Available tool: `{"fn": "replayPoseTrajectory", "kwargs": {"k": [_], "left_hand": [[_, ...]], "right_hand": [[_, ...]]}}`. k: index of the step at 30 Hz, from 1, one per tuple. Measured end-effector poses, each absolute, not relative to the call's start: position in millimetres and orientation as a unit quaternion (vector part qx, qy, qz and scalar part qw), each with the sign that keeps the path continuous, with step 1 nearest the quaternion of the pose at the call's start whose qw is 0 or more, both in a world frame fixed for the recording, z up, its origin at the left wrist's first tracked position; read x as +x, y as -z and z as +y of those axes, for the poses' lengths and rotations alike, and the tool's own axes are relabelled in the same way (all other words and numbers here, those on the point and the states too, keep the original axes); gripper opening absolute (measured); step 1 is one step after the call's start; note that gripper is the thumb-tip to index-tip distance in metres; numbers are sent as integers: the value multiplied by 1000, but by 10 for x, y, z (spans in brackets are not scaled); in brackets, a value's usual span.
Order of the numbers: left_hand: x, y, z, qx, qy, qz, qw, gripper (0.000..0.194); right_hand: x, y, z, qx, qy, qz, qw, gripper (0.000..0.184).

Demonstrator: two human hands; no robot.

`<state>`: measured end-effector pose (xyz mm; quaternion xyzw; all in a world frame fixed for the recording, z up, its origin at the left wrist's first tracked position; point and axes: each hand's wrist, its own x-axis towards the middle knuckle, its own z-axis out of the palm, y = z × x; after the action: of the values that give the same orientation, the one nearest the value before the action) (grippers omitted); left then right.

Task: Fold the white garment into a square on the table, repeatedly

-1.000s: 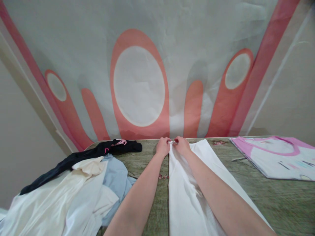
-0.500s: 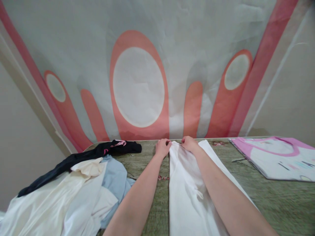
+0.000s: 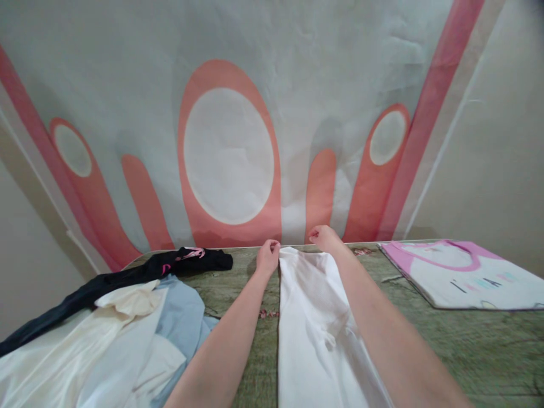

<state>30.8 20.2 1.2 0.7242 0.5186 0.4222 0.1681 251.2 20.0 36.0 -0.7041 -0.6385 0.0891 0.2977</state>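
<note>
A white garment (image 3: 312,317) lies lengthwise down the middle of the table, its far end near the table's back edge. My left hand (image 3: 267,258) is closed in a pinch on the garment's far left corner. My right hand (image 3: 323,238) is closed on its far right corner, a little further back. Both forearms stretch out over the table, the right one lying over the white cloth.
A heap of clothes lies at the left: a black piece with pink trim (image 3: 127,277), a cream one (image 3: 85,345), a light blue one (image 3: 181,309). A folded white and pink shirt (image 3: 463,277) rests at the right. The wooden table (image 3: 488,351) meets a patterned wall.
My hands, close together on the garment's far end a second ago, have moved apart, spreading that end wider. The view has shifted slightly to the right.
</note>
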Motion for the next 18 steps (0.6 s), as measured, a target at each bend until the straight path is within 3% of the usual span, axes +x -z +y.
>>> {"fn": "replayPoseTrajectory", "kwargs": {"k": [8,14,18], "left_hand": [[663,-298,-147,846,-307,396,181,16],[1058,-232,-683,931,-192,268,155,42],[1083,-154,-839,950,-125,265,111,47]], "right_hand": [[3395,-163,5,-759,-88,-574,296,10],[3443,70,-167,-737,-121,-573,338,15],[3367,125,-196,-721,-142,-562,379,10]]}}
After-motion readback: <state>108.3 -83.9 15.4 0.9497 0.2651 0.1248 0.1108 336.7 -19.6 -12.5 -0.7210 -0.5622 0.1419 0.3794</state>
